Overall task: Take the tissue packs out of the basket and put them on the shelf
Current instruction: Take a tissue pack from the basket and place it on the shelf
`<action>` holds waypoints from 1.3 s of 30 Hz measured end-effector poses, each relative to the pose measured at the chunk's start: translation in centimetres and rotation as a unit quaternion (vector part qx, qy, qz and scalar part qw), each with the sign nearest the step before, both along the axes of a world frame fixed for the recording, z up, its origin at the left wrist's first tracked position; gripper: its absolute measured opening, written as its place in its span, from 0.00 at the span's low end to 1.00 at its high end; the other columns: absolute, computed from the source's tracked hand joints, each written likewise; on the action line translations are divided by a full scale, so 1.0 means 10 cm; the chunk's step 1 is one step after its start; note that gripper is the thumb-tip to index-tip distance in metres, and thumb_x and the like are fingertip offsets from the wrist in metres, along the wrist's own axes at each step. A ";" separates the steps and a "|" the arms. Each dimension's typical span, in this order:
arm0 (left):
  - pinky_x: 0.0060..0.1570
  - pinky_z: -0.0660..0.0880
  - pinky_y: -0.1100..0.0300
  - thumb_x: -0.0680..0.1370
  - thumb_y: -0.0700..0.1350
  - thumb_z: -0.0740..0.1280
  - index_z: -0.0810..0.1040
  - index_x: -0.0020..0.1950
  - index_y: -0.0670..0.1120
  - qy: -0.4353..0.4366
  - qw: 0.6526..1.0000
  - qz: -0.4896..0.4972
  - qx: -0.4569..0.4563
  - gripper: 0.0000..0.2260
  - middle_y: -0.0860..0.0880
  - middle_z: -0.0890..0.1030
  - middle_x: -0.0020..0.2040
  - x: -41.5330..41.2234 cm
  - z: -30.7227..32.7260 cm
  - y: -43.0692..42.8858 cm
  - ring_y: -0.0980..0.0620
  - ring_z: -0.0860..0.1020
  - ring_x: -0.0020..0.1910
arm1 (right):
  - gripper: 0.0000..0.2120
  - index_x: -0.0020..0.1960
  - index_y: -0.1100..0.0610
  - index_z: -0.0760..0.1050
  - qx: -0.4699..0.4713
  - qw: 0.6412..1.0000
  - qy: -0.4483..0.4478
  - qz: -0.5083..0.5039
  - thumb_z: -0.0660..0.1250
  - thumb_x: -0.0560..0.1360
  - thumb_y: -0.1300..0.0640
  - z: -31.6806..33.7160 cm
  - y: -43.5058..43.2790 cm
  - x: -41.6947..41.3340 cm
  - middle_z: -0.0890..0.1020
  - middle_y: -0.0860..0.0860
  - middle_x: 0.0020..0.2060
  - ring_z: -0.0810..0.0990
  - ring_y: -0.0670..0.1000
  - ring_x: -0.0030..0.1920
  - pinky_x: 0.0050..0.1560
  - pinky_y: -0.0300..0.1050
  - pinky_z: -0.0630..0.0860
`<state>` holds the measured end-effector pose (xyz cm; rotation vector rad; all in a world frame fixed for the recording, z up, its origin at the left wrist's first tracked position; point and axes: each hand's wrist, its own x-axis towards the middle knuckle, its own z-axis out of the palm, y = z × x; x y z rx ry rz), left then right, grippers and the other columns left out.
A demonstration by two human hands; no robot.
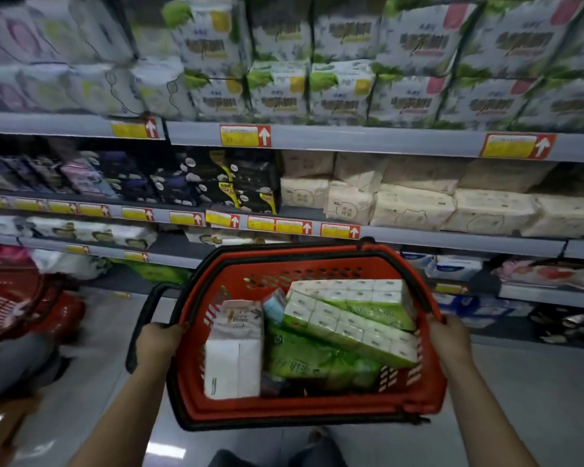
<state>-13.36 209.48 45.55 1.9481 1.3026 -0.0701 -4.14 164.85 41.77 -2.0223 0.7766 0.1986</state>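
So, at the far left a second red basket (21,305) with a slotted plastic wall stands on the pale, glossy floor (536,382); it is blurred. Next comes the left hand (159,342). Its forearm rises from below, and the fingers are curled close together around the left rim of the basket (311,409), beside a black handle (133,352) that hangs outward. The basket is hard red plastic with a black edge and rows of small slots in its walls. It is held in the air before the shelf (385,139), grey metal boards with yellow and red price labels (245,135).

All the tissue packs lie inside the basket, between the two hands and touching neither. At the left side stands a white pack (233,355), blocky and in smooth film, near the left fingers but with the wall between them. A soft, wrinkled green pack (317,362) lies in the middle. Over it slants a long green-and-white pack (351,325) made of many small bricks.

On the right, the right hand (450,342) clamps the right rim in the same way, fingers closed over the edge; the tips I cannot see well. Above it, beige packs (486,210) with a matte, papery look fill a lower board of the shelf.
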 end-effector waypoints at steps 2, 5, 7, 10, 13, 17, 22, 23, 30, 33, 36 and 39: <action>0.45 0.78 0.46 0.73 0.43 0.72 0.80 0.40 0.33 0.006 1.000 -0.012 -0.006 0.12 0.35 0.81 0.38 0.07 -0.08 0.24 0.37 0.80 0.40 | 0.10 0.47 0.64 0.77 -0.006 1.000 -0.004 -0.009 0.62 0.75 0.58 -0.03 0.21 0.00 0.81 0.63 0.41 0.80 0.60 0.40 0.37 0.46 0.71; 0.46 0.79 0.44 0.74 0.45 0.71 0.79 0.37 0.36 0.015 0.999 -0.050 -0.004 0.12 0.34 0.81 0.37 0.16 -0.27 0.58 0.36 0.80 0.38 | 0.10 0.48 0.62 0.79 -0.018 0.999 -0.012 -0.047 0.64 0.74 0.57 -0.16 0.53 -0.12 0.82 0.62 0.42 0.80 0.60 0.43 0.40 0.46 0.71; 0.44 0.79 0.45 0.75 0.45 0.70 0.77 0.34 0.39 0.019 0.997 -0.079 0.000 0.13 0.35 0.81 0.36 0.22 -0.45 0.78 0.37 0.80 0.38 | 0.10 0.48 0.62 0.79 -0.038 0.997 -0.011 -0.072 0.65 0.74 0.56 -0.36 0.72 -0.22 0.82 0.62 0.43 0.80 0.61 0.45 0.42 0.47 0.72; 0.43 0.78 0.48 0.78 0.45 0.67 0.80 0.43 0.36 0.026 0.993 -0.119 0.003 0.12 0.37 0.81 0.37 0.31 -0.88 1.02 0.39 0.80 0.38 | 0.12 0.45 0.64 0.78 -0.061 0.993 0.004 -0.104 0.63 0.75 0.54 -0.77 1.01 -0.34 0.81 0.63 0.40 0.79 0.63 0.42 0.42 0.49 0.72; 0.39 0.72 0.54 0.79 0.45 0.64 0.79 0.52 0.33 0.058 0.983 -0.172 0.028 0.14 0.34 0.81 0.43 0.47 -1.45 1.19 0.37 0.79 0.42 | 0.14 0.43 0.64 0.76 -0.086 0.989 0.034 -0.119 0.61 0.74 0.53 -1.34 1.26 -0.53 0.80 0.64 0.39 0.77 0.63 0.41 0.43 0.49 0.71; 0.42 0.72 0.51 0.79 0.44 0.64 0.78 0.54 0.33 0.092 0.971 -0.215 0.040 0.14 0.31 0.81 0.47 0.61 -2.42 1.31 0.34 0.79 0.47 | 0.20 0.38 0.62 0.73 -0.118 0.981 0.066 -0.138 0.57 0.69 0.45 -2.20 1.44 -0.73 0.79 0.62 0.36 0.76 0.63 0.40 0.44 0.51 0.73; 0.44 0.74 0.48 0.78 0.45 0.65 0.78 0.56 0.35 0.121 0.969 -0.214 0.029 0.14 0.33 0.81 0.47 0.59 -3.65 1.42 0.35 0.79 0.46 | 0.20 0.36 0.62 0.73 -0.149 0.976 0.077 -0.136 0.57 0.69 0.44 -3.32 1.45 -0.81 0.78 0.61 0.34 0.77 0.63 0.39 0.43 0.54 0.75; 0.45 0.74 0.47 0.78 0.45 0.64 0.78 0.56 0.35 0.131 0.967 -0.214 0.031 0.14 0.33 0.81 0.48 0.57 -3.86 1.41 0.35 0.79 0.47 | 0.20 0.35 0.61 0.71 -0.157 0.975 0.078 -0.135 0.56 0.68 0.44 -3.49 1.46 -0.81 0.77 0.60 0.32 0.76 0.62 0.38 0.41 0.51 0.73; 0.49 0.73 0.45 0.79 0.46 0.63 0.76 0.59 0.33 0.156 0.959 -0.226 0.067 0.16 0.30 0.79 0.51 0.67 -4.85 1.29 0.31 0.77 0.51 | 0.17 0.34 0.62 0.69 -0.195 0.971 0.054 -0.128 0.55 0.68 0.48 -4.46 1.42 -0.70 0.72 0.60 0.31 0.72 0.59 0.35 0.39 0.48 0.67; 0.49 0.72 0.46 0.79 0.44 0.62 0.75 0.57 0.34 0.121 0.954 -0.249 0.113 0.14 0.30 0.79 0.50 0.79 -5.02 1.26 0.31 0.77 0.50 | 0.18 0.34 0.63 0.71 -0.187 0.974 0.062 -0.117 0.57 0.69 0.48 -4.70 1.31 -0.51 0.75 0.61 0.31 0.75 0.61 0.36 0.39 0.50 0.70; 0.48 0.72 0.46 0.80 0.45 0.61 0.74 0.57 0.34 0.115 0.947 -0.262 0.145 0.14 0.30 0.79 0.50 0.81 -5.00 1.32 0.31 0.77 0.51 | 0.16 0.38 0.64 0.75 -0.176 0.977 0.071 -0.096 0.59 0.72 0.51 -4.74 1.32 -0.33 0.79 0.63 0.34 0.78 0.63 0.38 0.41 0.52 0.74; 0.50 0.72 0.44 0.80 0.43 0.61 0.74 0.57 0.34 0.120 0.952 -0.235 0.155 0.14 0.30 0.79 0.51 0.77 -5.01 1.40 0.30 0.77 0.52 | 0.18 0.39 0.64 0.76 -0.167 0.982 0.048 -0.074 0.58 0.72 0.49 -4.66 1.46 -0.22 0.79 0.59 0.33 0.76 0.60 0.36 0.40 0.47 0.71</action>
